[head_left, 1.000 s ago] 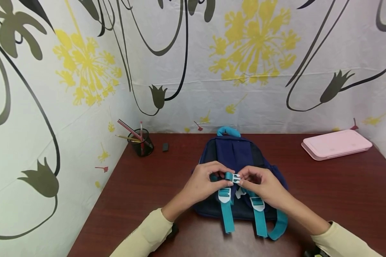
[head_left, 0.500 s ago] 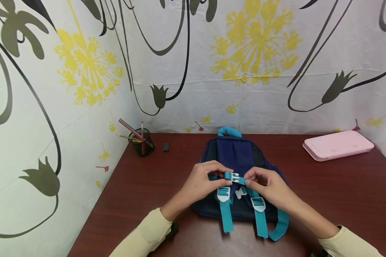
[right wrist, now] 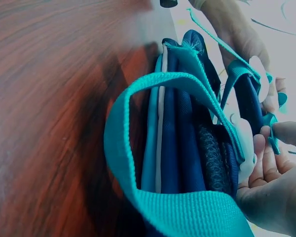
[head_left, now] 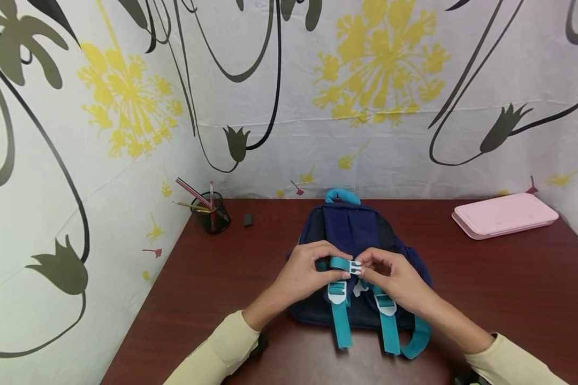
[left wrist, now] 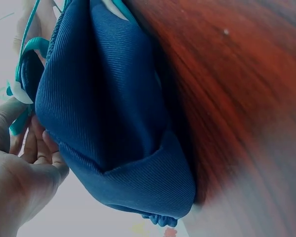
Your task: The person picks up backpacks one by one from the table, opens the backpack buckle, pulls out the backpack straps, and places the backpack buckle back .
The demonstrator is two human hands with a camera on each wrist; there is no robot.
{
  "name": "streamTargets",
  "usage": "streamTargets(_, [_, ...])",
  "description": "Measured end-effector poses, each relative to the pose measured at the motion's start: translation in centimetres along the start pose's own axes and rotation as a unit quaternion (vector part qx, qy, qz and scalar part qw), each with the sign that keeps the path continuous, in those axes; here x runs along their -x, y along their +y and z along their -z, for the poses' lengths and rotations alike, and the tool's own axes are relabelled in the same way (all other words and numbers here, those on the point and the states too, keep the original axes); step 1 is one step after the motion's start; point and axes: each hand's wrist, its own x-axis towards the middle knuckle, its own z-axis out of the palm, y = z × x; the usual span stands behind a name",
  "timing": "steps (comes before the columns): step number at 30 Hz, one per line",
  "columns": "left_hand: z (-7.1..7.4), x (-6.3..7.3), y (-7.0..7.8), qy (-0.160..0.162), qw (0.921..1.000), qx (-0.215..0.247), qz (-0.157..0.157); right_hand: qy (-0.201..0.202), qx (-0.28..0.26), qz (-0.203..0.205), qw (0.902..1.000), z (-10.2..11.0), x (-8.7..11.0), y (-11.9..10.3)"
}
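Observation:
A dark blue backpack lies on the table with its teal shoulder straps towards me. Over its middle, a small white side-release buckle joins two pieces of teal chest strap. My left hand pinches the teal strap at the buckle's left end, between thumb and fingers. From the right, my right hand pinches the buckle's other end with its fingertips. In the right wrist view, a bit of teal webbing shows at that hand's fingers. The backpack's side fills much of the left wrist view.
White strap adjusters and loose teal strap ends hang towards the front. A black mesh pencil cup and a small dark eraser-like block stand back left. A pink case lies back right, near the patterned wall cloth.
Half a second ago my right hand was farther right, with teal strap showing beside the buckle. It is back against the buckle, and more strap shows left of the buckle.

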Motion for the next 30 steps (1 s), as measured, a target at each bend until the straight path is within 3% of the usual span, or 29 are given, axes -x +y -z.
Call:
streamTargets(9, [0.18, -0.05, 0.04, 0.008, 0.9999, 0.002, 0.01, 0.019, 0.006, -0.046, 0.9987, 0.37, 0.47, -0.26])
streamTargets(21, [0.2, 0.07, 0.26, -0.001, 0.9999, -0.011, 0.004, 0.015, -0.009, -0.009, 0.9998, -0.01, 0.32, -0.01])
streamTargets(30, [0.1, 0.03, 0.3, 0.003, 0.9999, -0.011, -0.001, 0.005, -0.031, -0.034, 0.9989, 0.06, 0.49, -0.91])
